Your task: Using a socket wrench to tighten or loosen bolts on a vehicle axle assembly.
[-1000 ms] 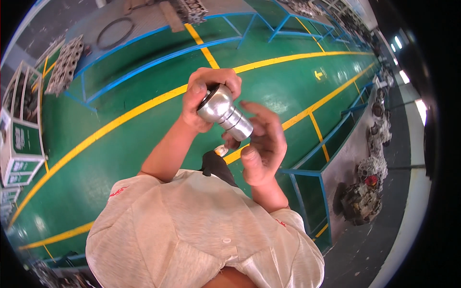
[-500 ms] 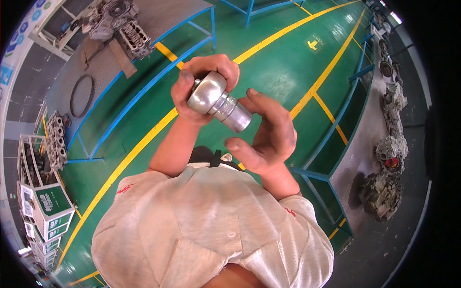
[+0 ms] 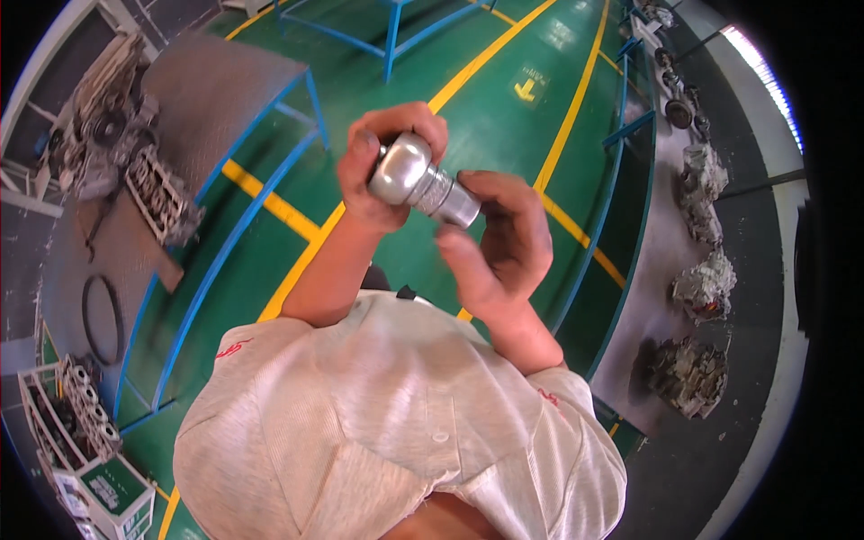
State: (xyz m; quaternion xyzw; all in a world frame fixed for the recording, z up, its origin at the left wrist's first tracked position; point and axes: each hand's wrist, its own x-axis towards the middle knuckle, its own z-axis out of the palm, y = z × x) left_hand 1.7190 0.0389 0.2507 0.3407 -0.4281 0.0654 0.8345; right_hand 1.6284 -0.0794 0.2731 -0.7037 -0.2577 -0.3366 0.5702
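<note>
My left hand [image 3: 387,162] is closed around a chrome ratchet wrench [image 3: 401,168], whose rounded head faces up between thumb and fingers. Its handle is hidden behind the hand. A silver socket [image 3: 448,200] sits on the head and points down to the right. My right hand [image 3: 506,236] has its curled fingers and thumb around the free end of that socket, index finger at its upper edge and thumb just below. The thumb is slightly blurred.
A blue-framed bench [image 3: 216,67] at the left carries engine parts [image 3: 108,135] and a black belt [image 3: 103,317]. More engine parts [image 3: 704,286] stand on the long bench [image 3: 630,360] at the right. Boxes [image 3: 115,490] are at the lower left. Yellow lines cross the green floor [image 3: 486,117].
My right thumb and index finger have come in from beside the socket to its end. The ratchet has shifted slightly up and right. The surroundings have swung as my head turned.
</note>
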